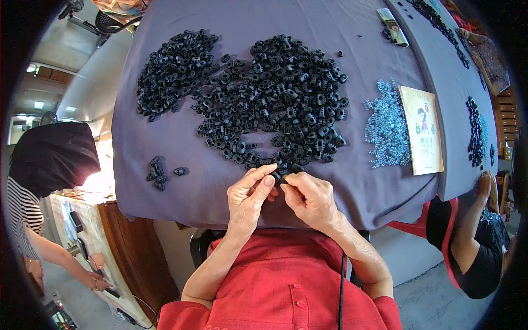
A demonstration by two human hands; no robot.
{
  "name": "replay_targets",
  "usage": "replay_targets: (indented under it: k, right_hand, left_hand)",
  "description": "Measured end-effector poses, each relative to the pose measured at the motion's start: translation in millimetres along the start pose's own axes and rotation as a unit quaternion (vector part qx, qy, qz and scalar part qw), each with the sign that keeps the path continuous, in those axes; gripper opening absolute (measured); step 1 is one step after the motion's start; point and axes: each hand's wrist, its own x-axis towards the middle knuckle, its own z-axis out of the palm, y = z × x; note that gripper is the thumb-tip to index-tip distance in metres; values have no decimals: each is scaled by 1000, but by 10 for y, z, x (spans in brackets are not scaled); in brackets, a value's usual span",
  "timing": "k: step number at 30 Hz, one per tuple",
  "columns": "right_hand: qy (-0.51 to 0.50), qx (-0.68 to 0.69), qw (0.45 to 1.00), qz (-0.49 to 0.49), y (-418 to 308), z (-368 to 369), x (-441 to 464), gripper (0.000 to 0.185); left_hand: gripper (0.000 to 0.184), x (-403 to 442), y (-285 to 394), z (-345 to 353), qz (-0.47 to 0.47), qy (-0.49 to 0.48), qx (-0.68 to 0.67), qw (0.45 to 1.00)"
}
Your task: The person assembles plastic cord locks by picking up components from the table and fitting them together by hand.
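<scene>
My left hand (248, 199) and my right hand (312, 199) come close together at the table's near edge, both with fingers pinched. Between the fingertips is a small black plastic part (279, 177) that looks like a cord lock; the fingers partly cover it. Just beyond the hands spreads a large heap of similar black parts (275, 99), its near edge almost at my fingertips. Off to the right lies a pile of small bluish metal springs (388, 129). On the left are a few black parts in a small cluster (157, 173) and one single part (179, 171).
A second black heap (176, 71) lies at the back left. Beside the springs is a cream booklet (423, 129); a clear packet (392, 27) lies farther back. One person (52, 165) bends over a counter at left; another person (478, 242) sits at right.
</scene>
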Motion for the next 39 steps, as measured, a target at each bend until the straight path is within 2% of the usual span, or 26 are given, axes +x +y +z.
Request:
replay_targets:
  k: [6, 9, 12, 18, 21, 24, 27, 33, 39]
  right_hand:
    - [18, -108, 990, -93, -4, 32, -4, 21]
    - [33, -47, 997, -47, -4, 56, -30, 22]
    - [41, 54, 997, 39, -51, 78, -41, 22]
    - [50, 91, 991, 82, -71, 83, -25, 20]
    - [32, 141, 980, 138, -71, 73, -20, 18]
    - [34, 228, 946, 228, -53, 94, -44, 16]
    - [33, 227, 940, 254, -42, 69, -52, 14]
    - [23, 342, 896, 284, -13, 68, -74, 11]
    - [6, 329, 900, 284, -31, 41, -43, 8]
  left_hand:
    - [20, 23, 6, -1, -42, 5, -55, 998]
    - [21, 11, -29, 19, -40, 7, -86, 996]
    - [22, 4, -70, 19, -34, 7, -115, 993]
    - [20, -4, -66, 52, -34, 13, -130, 991]
    - [19, 16, -72, 54, -43, 14, -145, 988]
    - [18, 41, -77, 29, -52, 6, -159, 986]
    - [17, 48, -59, 13, -62, 8, -151, 987]
    - [17, 36, -93, 17, -65, 32, -169, 983]
    - [16, 38, -70, 30, -62, 31, -150, 986]
